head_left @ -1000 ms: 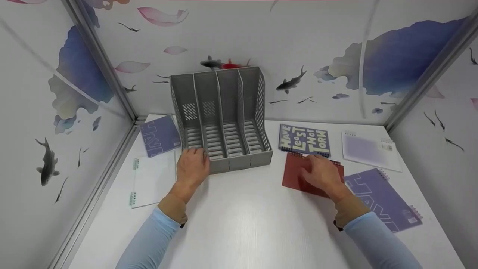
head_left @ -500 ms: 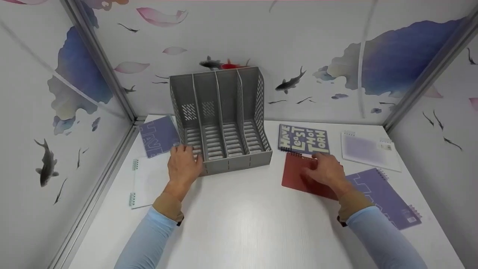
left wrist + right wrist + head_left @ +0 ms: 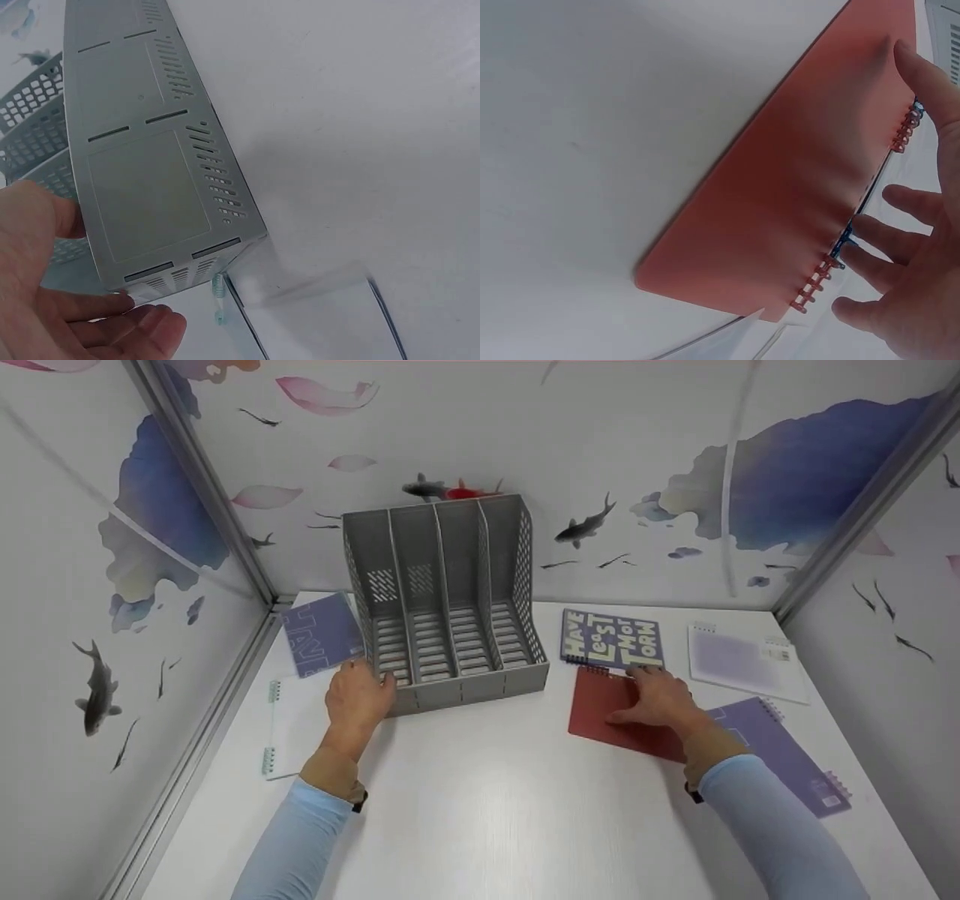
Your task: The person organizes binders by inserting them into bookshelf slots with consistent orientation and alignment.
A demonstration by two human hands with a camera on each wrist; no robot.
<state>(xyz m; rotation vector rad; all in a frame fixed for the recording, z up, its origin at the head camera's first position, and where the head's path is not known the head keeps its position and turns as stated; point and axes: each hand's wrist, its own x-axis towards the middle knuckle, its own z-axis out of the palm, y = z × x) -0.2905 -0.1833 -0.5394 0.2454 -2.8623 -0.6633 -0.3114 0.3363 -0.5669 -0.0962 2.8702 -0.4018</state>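
A grey file rack [image 3: 480, 688] with several upright compartments stands at the back of the table. My left hand [image 3: 355, 697] grips its front left corner. In the left wrist view the thumb lies over the inner side of the wall, and the fingers [image 3: 161, 330] curl round the outer side. Over a red spiral notebook [image 3: 600, 706] hovers my right hand [image 3: 660, 697], thumb and fingers spread. The right wrist view has the notebook's cover [image 3: 757, 187] flat on the table, its coil beneath the fingertips [image 3: 866, 225].
Behind the red notebook lies a lettered notebook [image 3: 611, 639]. A purple notebook [image 3: 795, 765] and a white-edged one [image 3: 742, 660] lie at the right. Left of the rack are another purple notebook [image 3: 322, 634] and a clear-covered notebook [image 3: 292, 727]. Walls enclose the table's back and sides.
My left hand has slid left along the rack's front edge to its corner. The right hand has shifted slightly right over the red notebook, its thumb spreading from the fingers.
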